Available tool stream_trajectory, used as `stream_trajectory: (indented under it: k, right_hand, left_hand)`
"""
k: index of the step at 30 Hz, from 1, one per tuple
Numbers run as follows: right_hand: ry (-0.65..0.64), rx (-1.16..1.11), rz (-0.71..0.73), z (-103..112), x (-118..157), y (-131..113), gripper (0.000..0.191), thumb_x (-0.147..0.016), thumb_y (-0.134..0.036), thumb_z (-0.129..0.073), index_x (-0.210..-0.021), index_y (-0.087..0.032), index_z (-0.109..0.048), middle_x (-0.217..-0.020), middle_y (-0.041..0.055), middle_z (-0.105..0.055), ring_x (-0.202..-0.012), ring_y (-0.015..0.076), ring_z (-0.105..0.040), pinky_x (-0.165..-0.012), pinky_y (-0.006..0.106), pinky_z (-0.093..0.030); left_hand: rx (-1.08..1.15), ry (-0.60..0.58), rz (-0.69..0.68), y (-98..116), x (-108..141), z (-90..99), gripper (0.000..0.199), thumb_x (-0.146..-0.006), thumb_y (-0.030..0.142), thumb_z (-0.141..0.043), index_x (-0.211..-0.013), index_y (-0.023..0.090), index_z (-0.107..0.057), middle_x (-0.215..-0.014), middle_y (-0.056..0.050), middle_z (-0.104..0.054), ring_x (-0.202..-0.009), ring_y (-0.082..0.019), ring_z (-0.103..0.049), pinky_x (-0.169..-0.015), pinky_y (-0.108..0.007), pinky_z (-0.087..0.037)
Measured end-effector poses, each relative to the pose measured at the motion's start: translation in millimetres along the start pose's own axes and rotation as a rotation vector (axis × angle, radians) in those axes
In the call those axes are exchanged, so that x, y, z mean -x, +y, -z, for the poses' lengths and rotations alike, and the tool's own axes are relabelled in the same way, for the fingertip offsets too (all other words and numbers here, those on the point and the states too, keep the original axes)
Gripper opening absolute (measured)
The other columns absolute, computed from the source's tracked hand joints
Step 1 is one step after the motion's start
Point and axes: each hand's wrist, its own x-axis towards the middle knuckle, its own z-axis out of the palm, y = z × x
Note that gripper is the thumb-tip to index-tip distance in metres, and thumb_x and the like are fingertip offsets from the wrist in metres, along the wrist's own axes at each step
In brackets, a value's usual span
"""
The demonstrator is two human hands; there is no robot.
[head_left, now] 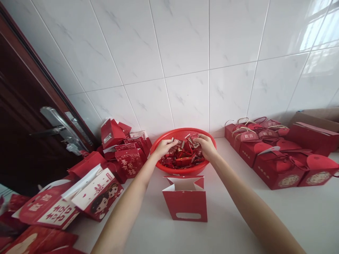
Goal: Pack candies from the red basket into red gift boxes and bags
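Observation:
A red plastic basket (182,171) holds a heap of wrapped candies (185,160), mostly red with some pale lettering. Over its left side, my left hand (164,148) has its fingers pinched on a small candy packet. My right hand (207,146), over the right side, grips a red candy packet (194,138) between thumb and fingers. In front of the basket, between my forearms, a red paper gift box (185,204) stands upright with its top open and a pale oval on its front. Its floor inside is hidden from me.
Finished-looking red gift boxes (278,169) with cords stand in rows at right, beside a cardboard carton (320,118). Piled at left are several open red and white paper boxes (97,194). A tiled wall (185,98) rises behind; a dark door (31,91) stands left.

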Motion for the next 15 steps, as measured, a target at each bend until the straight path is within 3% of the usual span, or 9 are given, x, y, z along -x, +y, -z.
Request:
stream_trajectory:
  k: [8, 15]
  right_hand:
    - [0.010, 0.012, -0.013, -1.4, 1.4, -1.6, 0.021, -0.051, -0.025, -0.074, -0.058, -0.021, -0.054, -0.056, -0.0035, -0.058, -0.054, 0.0135, -0.053, -0.052, 0.027, -0.041]
    - [0.002, 0.017, -0.009, -1.1, 1.9, -1.6, 0.022, -0.051, -0.027, -0.075, -0.060, -0.021, -0.057, -0.062, -0.0024, -0.062, -0.058, 0.0142, -0.056, -0.054, 0.028, -0.043]
  left_hand:
    - [0.106, 0.003, -0.001, -2.5, -2.1, 4.3, 0.042, -0.080, 0.058, -0.069, -0.084, 0.017, -0.074, -0.073, -0.005, -0.074, -0.069, -0.020, -0.070, -0.068, -0.031, -0.055]
    - [0.052, 0.065, -0.069, -9.6, -5.4, 3.8, 0.042, -0.083, 0.057, -0.064, -0.084, 0.017, -0.076, -0.075, -0.005, -0.075, -0.073, -0.022, -0.071, -0.072, -0.034, -0.057]
